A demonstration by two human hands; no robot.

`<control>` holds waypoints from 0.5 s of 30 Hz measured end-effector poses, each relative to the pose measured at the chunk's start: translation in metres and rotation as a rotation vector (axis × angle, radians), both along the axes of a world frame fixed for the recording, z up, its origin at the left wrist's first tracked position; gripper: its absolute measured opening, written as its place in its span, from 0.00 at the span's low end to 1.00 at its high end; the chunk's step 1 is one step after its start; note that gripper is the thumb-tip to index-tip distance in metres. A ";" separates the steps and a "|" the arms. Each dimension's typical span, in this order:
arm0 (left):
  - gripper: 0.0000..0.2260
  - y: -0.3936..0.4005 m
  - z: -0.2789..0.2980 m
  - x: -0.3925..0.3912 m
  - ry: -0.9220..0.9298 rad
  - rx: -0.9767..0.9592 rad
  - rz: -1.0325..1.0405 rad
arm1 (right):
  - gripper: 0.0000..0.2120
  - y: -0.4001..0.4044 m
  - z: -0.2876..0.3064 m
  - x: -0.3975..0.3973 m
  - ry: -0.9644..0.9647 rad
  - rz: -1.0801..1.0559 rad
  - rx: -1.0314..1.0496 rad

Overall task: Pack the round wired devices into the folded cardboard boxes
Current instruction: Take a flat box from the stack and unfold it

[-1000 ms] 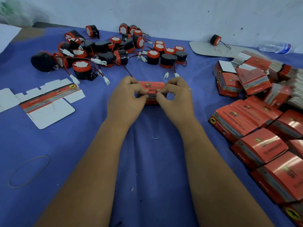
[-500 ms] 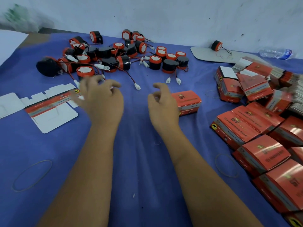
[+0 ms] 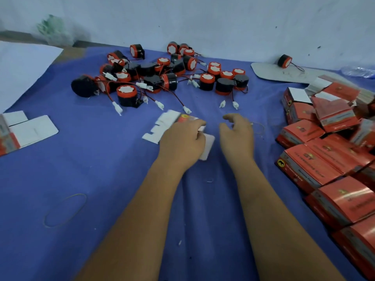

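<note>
A flat, unfolded cardboard box [image 3: 163, 125], white inside with a red printed strip, lies at the middle of the blue cloth. My left hand [image 3: 182, 142] lies over it and pinches its near edge. Just to the right, my right hand [image 3: 237, 134] hovers with loosely curled fingers and holds nothing. Behind both hands, several round black-and-red wired devices [image 3: 162, 78] lie in a heap, their white plugs trailing toward me. The closest device [image 3: 126, 95] stands upright at the heap's front left.
Several closed red boxes [image 3: 312, 165] crowd the right side. A second flat box [image 3: 30, 130] lies at the far left. Two rubber bands [image 3: 65, 209] [image 3: 258, 126] rest on the cloth. One lone device [image 3: 284, 60] sits on a grey board beside a water bottle [image 3: 359, 71].
Both hands let go of the closed red box, which was left off to the right. My left hand reached left, took a flat box and brought it to the middle.
</note>
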State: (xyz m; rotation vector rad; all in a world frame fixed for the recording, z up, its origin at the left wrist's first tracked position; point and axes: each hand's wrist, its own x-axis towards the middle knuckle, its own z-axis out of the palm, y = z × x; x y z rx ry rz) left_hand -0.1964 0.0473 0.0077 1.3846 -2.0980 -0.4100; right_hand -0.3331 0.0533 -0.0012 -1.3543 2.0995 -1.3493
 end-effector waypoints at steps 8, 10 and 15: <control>0.31 -0.021 -0.012 0.024 -0.286 0.201 0.331 | 0.29 -0.003 -0.007 0.006 0.459 0.229 0.194; 0.29 -0.022 -0.013 0.024 -0.181 0.112 0.264 | 0.33 -0.003 -0.005 0.007 0.428 0.220 0.230; 0.17 -0.026 -0.007 0.025 0.442 0.083 0.216 | 0.23 0.003 0.009 0.001 -0.205 0.225 0.078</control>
